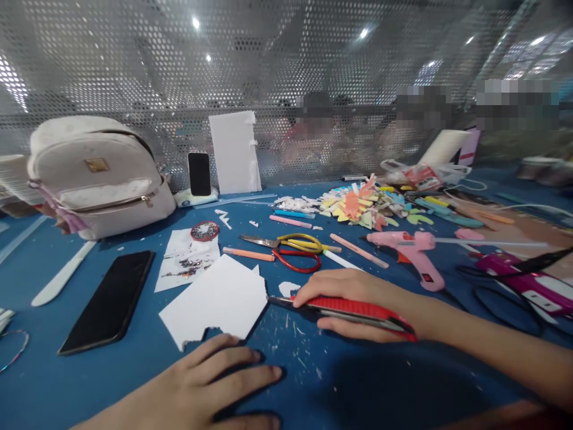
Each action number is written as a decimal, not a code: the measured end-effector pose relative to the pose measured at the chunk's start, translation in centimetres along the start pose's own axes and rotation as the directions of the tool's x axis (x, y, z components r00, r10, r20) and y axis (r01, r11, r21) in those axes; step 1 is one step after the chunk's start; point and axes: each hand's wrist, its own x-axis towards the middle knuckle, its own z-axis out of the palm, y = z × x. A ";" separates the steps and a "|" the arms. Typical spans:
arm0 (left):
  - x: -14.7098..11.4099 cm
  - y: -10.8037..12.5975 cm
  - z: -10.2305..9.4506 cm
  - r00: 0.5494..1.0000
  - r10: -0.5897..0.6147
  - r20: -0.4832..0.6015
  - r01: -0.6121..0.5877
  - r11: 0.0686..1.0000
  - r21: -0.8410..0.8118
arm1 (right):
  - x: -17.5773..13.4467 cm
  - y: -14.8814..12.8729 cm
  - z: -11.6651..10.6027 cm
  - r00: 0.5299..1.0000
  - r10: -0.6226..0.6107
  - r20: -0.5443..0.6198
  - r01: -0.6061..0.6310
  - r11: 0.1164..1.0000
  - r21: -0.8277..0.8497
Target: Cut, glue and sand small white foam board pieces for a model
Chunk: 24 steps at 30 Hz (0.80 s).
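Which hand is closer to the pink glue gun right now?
Right. The right hand, holding the red cutter, is just left of the pink glue gun and nearer the camera. The left hand is much farther left, by the white card's near edge.

Your knife (364, 313) has a ribbed red plastic grip with a slight sheen. The board (215, 295) you have is matt white and smooth-faced, rough where its edge is notched. Your scissors (278, 243) show bare metal blades and glossy coated handles; your glue gun (421, 254) is smooth pink plastic. You have a bag (105, 179) in soft-sheened, leather-like material, a matt blue table (308, 397) and a perforated metal screen (268, 54).
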 end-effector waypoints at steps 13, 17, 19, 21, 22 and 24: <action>-5.1 -4.8 0.8 0.778 -0.599 -0.188 0.604 0.796 -0.037 | -0.7 0.9 0.2 0.999 0.028 0.028 -0.028 0.999 0.024; -4.6 -8.3 0.7 0.799 -0.596 -0.081 0.594 0.803 -0.044 | -0.4 0.0 0.2 1.000 -0.004 0.011 0.004 0.999 0.044; -4.2 -9.7 0.7 0.815 -0.578 -0.031 0.576 0.815 -0.057 | -0.6 -0.4 0.3 1.000 -0.026 0.008 0.025 0.999 0.047; -3.9 -10.6 0.6 0.823 -0.568 0.007 0.567 0.821 -0.066 | -1.1 -0.7 0.4 1.000 -0.020 0.016 0.020 0.999 0.042; -3.7 -10.9 0.6 0.825 -0.564 0.024 0.565 0.822 -0.069 | -1.4 -0.8 0.5 1.000 -0.012 0.010 0.012 0.999 0.038; -3.6 -11.1 0.6 0.827 -0.560 0.047 0.562 0.824 -0.074 | -2.0 -1.0 0.5 1.000 0.016 -0.007 -0.016 0.999 0.029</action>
